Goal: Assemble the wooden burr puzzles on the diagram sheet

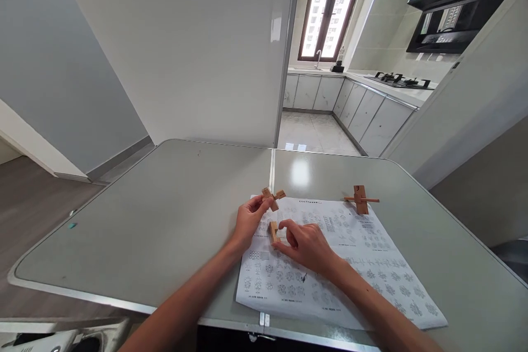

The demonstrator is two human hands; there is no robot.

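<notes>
My left hand (248,221) pinches a small wooden puzzle assembly (272,198) between thumb and fingers, raised a little over the top left of a printed sheet. Its pieces cross each other, with one short end pointing right. Just below it, a notched wooden puzzle piece (273,231) stands tilted at the fingertips of my right hand (307,242). The thumb meets its lower end and the bent index finger is by its upper end, so the piece lies between them. The printed sheet (330,286), covered in small line diagrams, lies under both hands.
Another wooden piece (360,199), marked with a digit and crossed by a thin stick, rests at the sheet's far right edge. A seam divides the grey table (165,220). A tiny teal bit (72,225) lies near the left edge. Beyond is a kitchen with a stove (398,81).
</notes>
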